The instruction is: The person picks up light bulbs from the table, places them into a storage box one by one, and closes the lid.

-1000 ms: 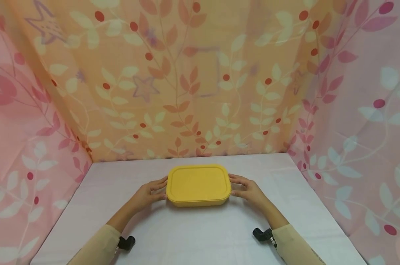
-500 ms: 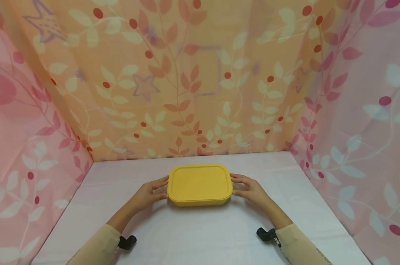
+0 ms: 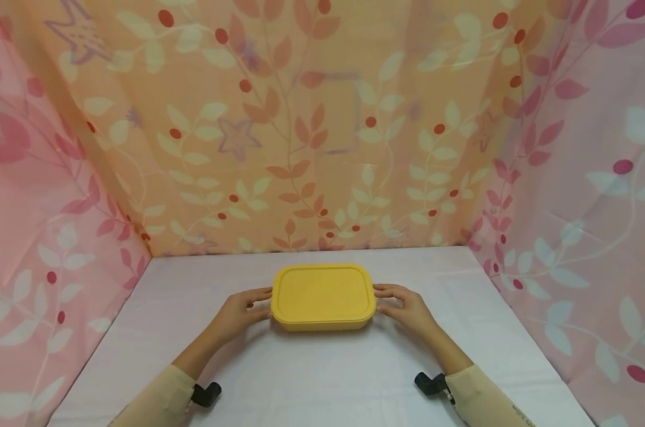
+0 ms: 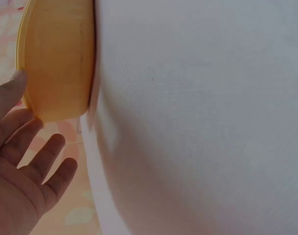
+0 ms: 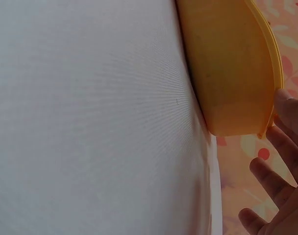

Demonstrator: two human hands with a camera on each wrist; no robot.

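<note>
A yellow plastic lidded container (image 3: 324, 295), rounded at its corners, rests on the white table with its flat lid on. At its left end my left hand (image 3: 238, 312) touches the lid's rim with thumb and fingertips. My right hand (image 3: 409, 308) does the same at the right end. In the left wrist view the thumb (image 4: 9, 94) is at the rim of the container (image 4: 61, 58), while the last two fingers stand off below it. The right wrist view has the thumb (image 5: 290, 110) at the rim too, the lower fingers spread apart from the container (image 5: 232, 73).
A white cloth covers the table (image 3: 322, 379). An orange floral curtain (image 3: 301, 130) hangs behind it, with pink floral curtains (image 3: 50, 237) along both sides. A black wrist camera (image 3: 207, 394) juts from the left sleeve, another black camera (image 3: 430, 384) from the right.
The hands and container hold nearly the same pose. The right hand's fingers sit slightly lower along the container's end. The whole view has shifted a little.
</note>
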